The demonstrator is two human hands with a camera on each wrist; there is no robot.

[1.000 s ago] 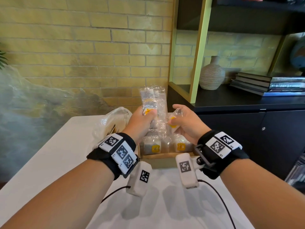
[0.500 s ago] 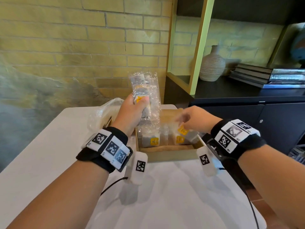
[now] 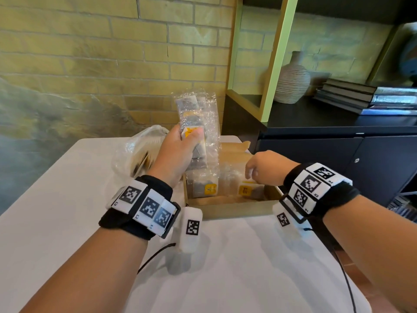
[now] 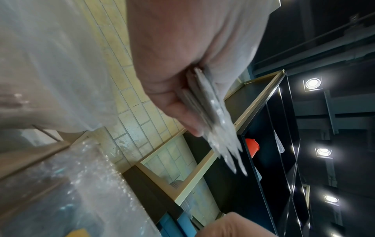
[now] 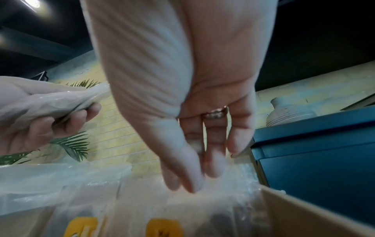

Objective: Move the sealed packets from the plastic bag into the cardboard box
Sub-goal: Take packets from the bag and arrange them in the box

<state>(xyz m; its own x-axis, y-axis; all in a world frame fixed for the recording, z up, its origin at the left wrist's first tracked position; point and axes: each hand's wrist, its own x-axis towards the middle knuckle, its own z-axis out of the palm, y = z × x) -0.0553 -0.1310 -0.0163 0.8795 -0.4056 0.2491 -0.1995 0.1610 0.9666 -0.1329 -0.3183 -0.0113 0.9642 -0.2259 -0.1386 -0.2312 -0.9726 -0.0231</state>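
Plastic bag (image 3: 135, 154): crumpled, translucent, lying on the white surface (image 3: 67, 222) at far left, just left of the box; dark contents show blurred inside, so more packets probably remain to move. Left hand (image 3: 178, 154): its grip is closed round a sheaf of sealed packets (image 3: 196, 123), thumb across a yellow label; the left wrist view shows several thin packet edges (image 4: 213, 115) fanned out between thumb and fingers. Orientation of the sheaf: long axis near upright, leaning slightly, free ends up toward the brick wall, lower ends down over the left part of the box. Cardboard box (image 3: 230, 211): open, on the surface between the two wrists; packets (image 3: 205, 188) already stand in it in a row, yellow labels toward the wearer. Right hand (image 3: 264, 168): a second ago it pinched one packet beside the sheaf; that packet is now out of its grip, the hand has dropped over the right part of the box, and its fingers (image 5: 215, 165) hang relaxed and holding nothing, just above or brushing the packet tops, contact uncertain. Reading: one packet looks newly delivered, the row grows from the right, and the right hand is free to take the next from the sheaf.
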